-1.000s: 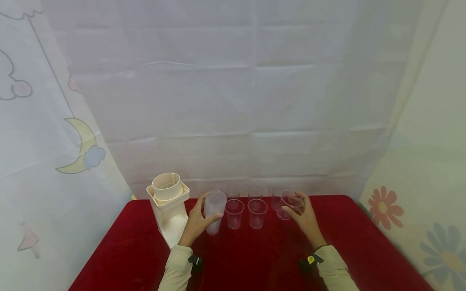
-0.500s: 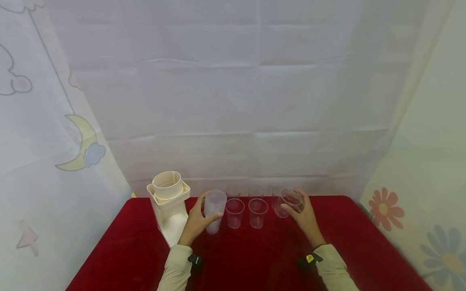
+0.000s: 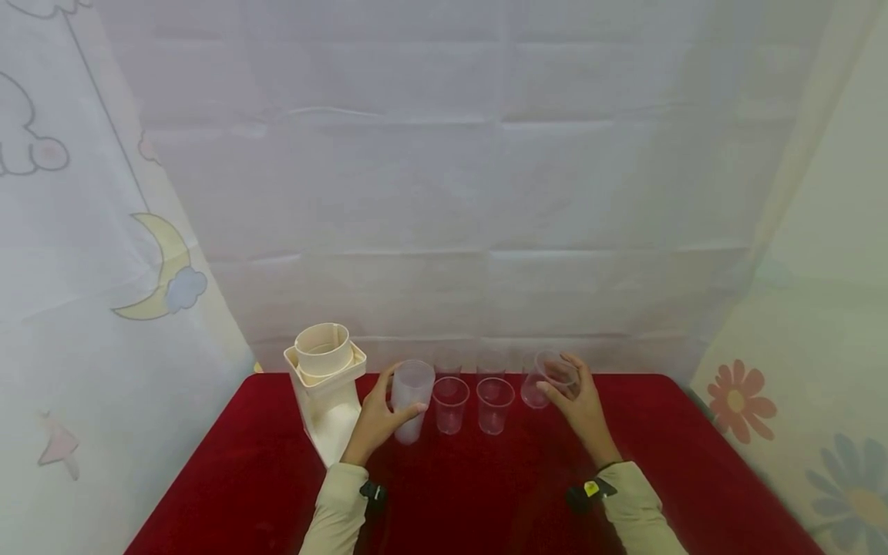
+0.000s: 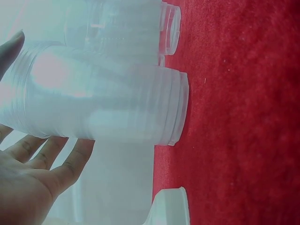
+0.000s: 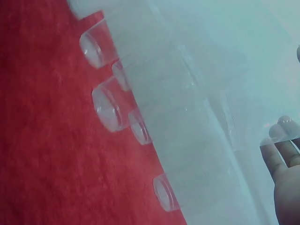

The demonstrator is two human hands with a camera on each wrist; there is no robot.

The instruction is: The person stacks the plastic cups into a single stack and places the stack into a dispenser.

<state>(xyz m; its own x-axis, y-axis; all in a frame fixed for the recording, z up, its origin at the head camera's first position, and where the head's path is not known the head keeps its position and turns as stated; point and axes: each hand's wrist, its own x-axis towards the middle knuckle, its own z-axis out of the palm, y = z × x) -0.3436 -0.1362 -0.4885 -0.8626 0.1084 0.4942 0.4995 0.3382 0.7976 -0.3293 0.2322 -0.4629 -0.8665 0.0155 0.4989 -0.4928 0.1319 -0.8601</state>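
My left hand (image 3: 378, 422) grips a stack of nested clear plastic cups (image 3: 412, 397), thumb on one side and fingers on the other. In the left wrist view the stack (image 4: 108, 98) has many close-set rims, and its base end is near the red cloth. My right hand (image 3: 583, 405) holds a single clear plastic cup (image 3: 548, 371) by its upper part, tilted, at the back right of the table. Two cups stand in front, a left one (image 3: 450, 407) and a right one (image 3: 496, 407). Behind them are more cups, one (image 5: 166, 192) partly hidden by the held cup in the head view.
A cream plastic pipe fitting (image 3: 326, 378) with a round collar stands left of my left hand. Red cloth (image 3: 479, 493) covers the table. A pale sheet wall (image 3: 444, 231) rises right behind the back row of cups.
My right hand has moved slightly away from me with the cup, whose base has shifted toward the back edge. The left hand and its stack stay in place.
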